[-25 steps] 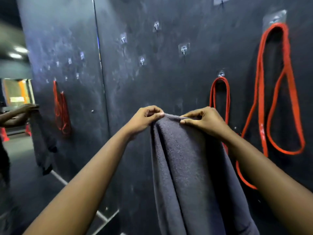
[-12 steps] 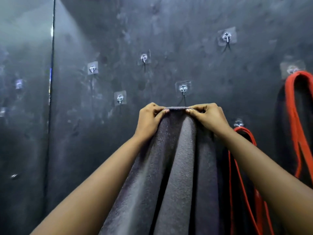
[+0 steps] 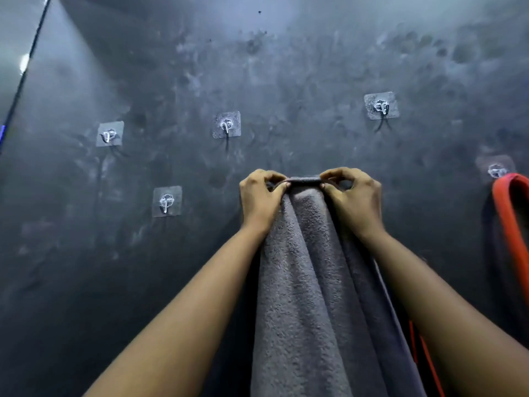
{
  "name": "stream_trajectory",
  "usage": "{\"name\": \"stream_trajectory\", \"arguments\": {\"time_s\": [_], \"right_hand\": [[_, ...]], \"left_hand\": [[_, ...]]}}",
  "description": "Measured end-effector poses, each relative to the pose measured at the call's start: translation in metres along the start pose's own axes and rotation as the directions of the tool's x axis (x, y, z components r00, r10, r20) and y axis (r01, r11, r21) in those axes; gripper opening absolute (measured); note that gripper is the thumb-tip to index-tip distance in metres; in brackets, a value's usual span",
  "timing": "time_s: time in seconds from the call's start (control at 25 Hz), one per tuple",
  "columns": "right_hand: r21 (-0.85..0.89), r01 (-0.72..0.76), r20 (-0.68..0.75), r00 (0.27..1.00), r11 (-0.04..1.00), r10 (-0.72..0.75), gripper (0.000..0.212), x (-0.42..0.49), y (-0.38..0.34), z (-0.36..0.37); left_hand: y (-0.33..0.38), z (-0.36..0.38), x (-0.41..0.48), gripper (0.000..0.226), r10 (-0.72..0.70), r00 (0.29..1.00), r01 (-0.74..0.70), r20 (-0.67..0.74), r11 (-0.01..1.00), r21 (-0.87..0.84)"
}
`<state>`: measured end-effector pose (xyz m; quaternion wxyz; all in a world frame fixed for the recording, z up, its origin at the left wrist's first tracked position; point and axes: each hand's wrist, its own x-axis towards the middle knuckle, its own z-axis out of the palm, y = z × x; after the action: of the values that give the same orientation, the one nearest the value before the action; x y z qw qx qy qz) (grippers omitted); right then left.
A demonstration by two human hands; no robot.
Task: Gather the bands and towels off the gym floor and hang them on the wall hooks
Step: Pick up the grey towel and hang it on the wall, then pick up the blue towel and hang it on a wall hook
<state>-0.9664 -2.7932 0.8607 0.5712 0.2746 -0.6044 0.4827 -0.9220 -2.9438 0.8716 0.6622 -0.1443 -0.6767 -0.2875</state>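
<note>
Where hooks [image 3: 226, 125] dot wall: towel [image 3: 306, 276].

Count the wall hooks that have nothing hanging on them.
4: far left, lower left, upper middle, upper right. Another may be hidden behind the hands and towel.

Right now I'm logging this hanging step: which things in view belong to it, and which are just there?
In the job:
- grey towel, top edge pinched by left hand and right hand

Not in this step:
- four bare adhesive hooks, e.g.
- red band, already on its hook
- dark wall
</note>
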Motion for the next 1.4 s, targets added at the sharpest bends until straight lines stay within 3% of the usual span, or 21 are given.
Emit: {"name": "stream_trajectory", "arguments": {"time_s": [0.12, 0.24, 0.48, 0.6, 0.8, 1.0, 1.08, 1.16, 1.32, 1.4], "right_hand": [[-0.099, 0.103, -0.003, 0.995, 0.990, -0.104, 0.012, -0.020, 0.005, 0.001], [-0.091, 0.082, -0.026, 0.996, 0.992, -0.085, 0.013, -0.044, 0.007, 0.001], [-0.085, 0.055, 0.159, 0.986, 0.995, -0.041, 0.026, -0.075, 0.001, -0.004], [-0.062, -0.028, 0.252, 0.967, 0.998, 0.043, 0.029, -0.085, -0.010, -0.024], [-0.102, -0.206, 0.330, 0.916, 0.973, 0.228, 0.038, -0.129, -0.025, -0.056], [-0.201, -0.403, 0.457, 0.768, 0.893, 0.449, 0.030, -0.211, -0.024, -0.116], [-0.258, -0.477, 0.507, 0.673, 0.840, 0.538, 0.026, -0.269, -0.013, -0.155], [-0.336, -0.563, 0.532, 0.548, 0.755, 0.645, 0.022, -0.327, -0.005, -0.200], [-0.543, -0.706, 0.396, 0.264, 0.456, 0.880, 0.024, -0.422, 0.006, -0.320], [-0.654, -0.702, 0.284, 0.117, 0.281, 0.952, 0.031, -0.459, 0.008, -0.394]], "left_hand": [[-0.015, 0.003, -0.020, 0.005, 0.099, 0.995, -0.100, 0.023, 0.994, 0.037], [-0.021, 0.003, -0.045, 0.007, 0.105, 0.992, -0.107, 0.072, 0.994, 0.019], [0.006, -0.005, -0.073, 0.020, -0.098, 0.973, 0.128, 0.210, 0.983, -0.135], [0.009, -0.030, -0.085, 0.028, -0.165, 0.953, 0.207, 0.253, 0.967, -0.150], [0.011, -0.064, -0.156, 0.033, -0.004, 0.956, 0.075, 0.293, 0.970, -0.232], [0.026, -0.085, -0.230, 0.035, 0.026, 0.893, 0.093, 0.450, 0.966, -0.240], [0.041, -0.091, -0.284, 0.036, 0.036, 0.803, 0.165, 0.594, 0.946, -0.280], [0.058, -0.089, -0.346, 0.040, 0.060, 0.647, 0.255, 0.760, 0.922, -0.290], [0.100, -0.050, -0.482, 0.053, -0.016, 0.232, 0.507, 0.973, 0.855, -0.107], [0.137, -0.018, -0.538, 0.040, -0.032, -0.010, 0.585, 0.999, 0.811, 0.032]]}}
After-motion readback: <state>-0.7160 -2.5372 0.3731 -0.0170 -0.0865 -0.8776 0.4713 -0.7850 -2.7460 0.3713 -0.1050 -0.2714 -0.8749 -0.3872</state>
